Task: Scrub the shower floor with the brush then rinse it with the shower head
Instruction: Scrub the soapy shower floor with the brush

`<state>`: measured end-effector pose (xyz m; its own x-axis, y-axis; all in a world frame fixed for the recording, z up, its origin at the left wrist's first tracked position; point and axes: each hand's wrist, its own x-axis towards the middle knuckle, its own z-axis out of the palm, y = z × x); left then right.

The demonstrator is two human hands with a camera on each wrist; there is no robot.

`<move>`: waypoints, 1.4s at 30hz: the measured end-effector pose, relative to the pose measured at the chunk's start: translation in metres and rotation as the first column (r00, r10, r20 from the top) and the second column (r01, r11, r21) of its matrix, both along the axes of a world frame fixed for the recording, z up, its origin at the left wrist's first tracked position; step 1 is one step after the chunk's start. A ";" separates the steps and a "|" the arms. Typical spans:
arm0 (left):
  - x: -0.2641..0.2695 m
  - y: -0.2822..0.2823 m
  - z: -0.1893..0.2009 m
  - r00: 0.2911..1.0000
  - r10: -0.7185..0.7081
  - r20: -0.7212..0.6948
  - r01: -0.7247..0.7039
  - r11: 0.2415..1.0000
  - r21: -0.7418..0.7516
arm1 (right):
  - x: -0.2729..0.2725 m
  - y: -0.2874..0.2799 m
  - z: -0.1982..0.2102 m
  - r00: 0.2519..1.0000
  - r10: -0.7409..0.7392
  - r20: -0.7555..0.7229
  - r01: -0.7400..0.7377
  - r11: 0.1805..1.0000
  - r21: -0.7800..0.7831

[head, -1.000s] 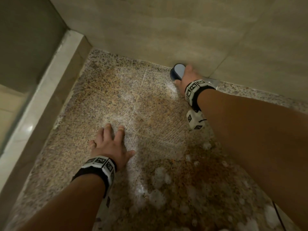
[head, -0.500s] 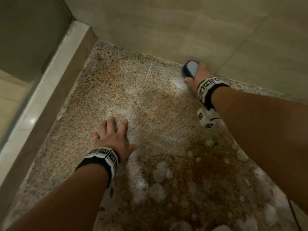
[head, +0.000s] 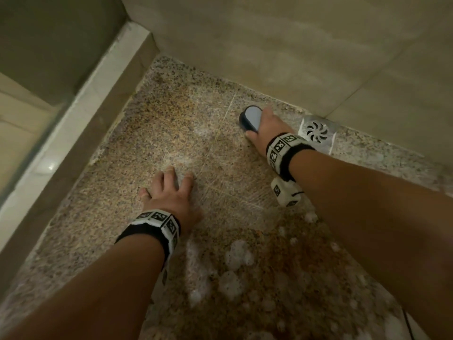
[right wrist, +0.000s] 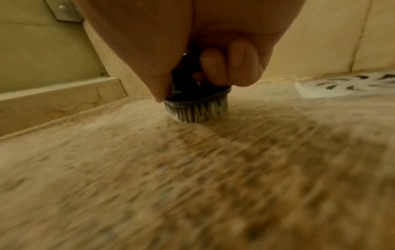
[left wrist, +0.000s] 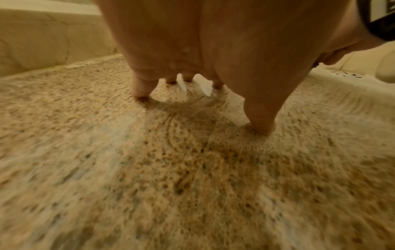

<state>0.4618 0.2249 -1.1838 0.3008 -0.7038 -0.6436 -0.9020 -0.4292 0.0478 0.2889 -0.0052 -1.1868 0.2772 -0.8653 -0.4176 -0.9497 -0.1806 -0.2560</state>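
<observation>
Brush (head: 250, 118) sits bristles-down on the shower floor (head: 152, 133), near the back wall (head: 269, 45) and just left of the drain cover (head: 317, 131). I see the right hand (head: 266, 128) wrapped over its dark body, fingers (right wrist: 226, 66) curled around the grip, thumb down the near side; pale cap pokes out ahead of the knuckles. Right wrist view confirms bristles in contact with the wet stone, suds around them. Left hand (head: 171, 192) is spread wide and holds nothing: planted on the floor closer to me and left of the brush, well apart from it. Left wrist view shows fingertips (left wrist: 140, 91) and thumb pressing the floor with the palm arched up off it, thin soapy film around the contact points. Foam blobs (head: 235, 256) are scattered over the near part of the floor, between my two forearms. Raised curb (head: 81, 123) runs along the left edge of the floor. Both wrists carry marker bands (head: 157, 220). I can't find the shower head in any view. Floor detail in both wrist views is blurred.
</observation>
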 end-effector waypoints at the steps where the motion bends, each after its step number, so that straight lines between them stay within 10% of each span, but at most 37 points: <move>1: 0.000 0.000 0.000 1.000 0.002 -0.003 -0.002 1.000 -0.003 | -0.004 -0.006 0.000 1.000 -0.020 0.003 0.020 1.000 -0.003; 9: -0.001 0.002 0.002 1.000 -0.001 0.006 0.001 1.000 -0.005 | 0.013 -0.042 0.002 0.999 0.030 0.022 -0.030 0.999 -0.022; 17: -0.001 0.001 -0.001 1.000 -0.005 0.009 0.005 1.000 -0.004 | -0.079 -0.065 0.001 0.990 -0.107 -0.089 0.102 0.993 -0.052; 29: -0.004 0.000 0.002 1.000 -0.006 0.022 0.006 1.000 0.028 | 0.066 -0.077 0.003 0.972 0.224 -0.076 -0.231 0.966 -0.112; 42: -0.004 -0.003 0.003 1.000 0.020 -0.004 -0.019 0.998 0.068 | 0.004 -0.073 0.007 0.942 0.238 -0.237 -0.274 0.953 -0.131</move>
<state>0.4578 0.2216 -1.1811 0.3112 -0.6527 -0.6908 -0.8932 -0.4490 0.0219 0.2926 -0.0782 -1.1797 0.4169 -0.8371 -0.3542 -0.8948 -0.4465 0.0022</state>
